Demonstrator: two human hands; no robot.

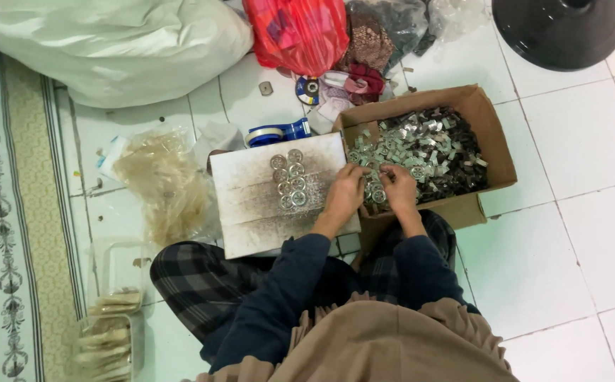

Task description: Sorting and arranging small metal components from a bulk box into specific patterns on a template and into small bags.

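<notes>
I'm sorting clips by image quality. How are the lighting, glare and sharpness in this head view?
Head view: soft, even indoor light, weak shadows; mild sheen on the white floor tiles and the metal pieces in the cardboard box; both the left hand and right hand are slightly soft, and small parts lack fine detail; edges look a little stretched.

Floor, as I see it: white square tiles (569, 233) with grey grout, lit evenly. Along its left edge, a patterned beige-and-white mat (7, 233). At the top edge, a large white sack (109, 42), a red plastic bag (297, 32), and a black round base (559, 28).
</notes>
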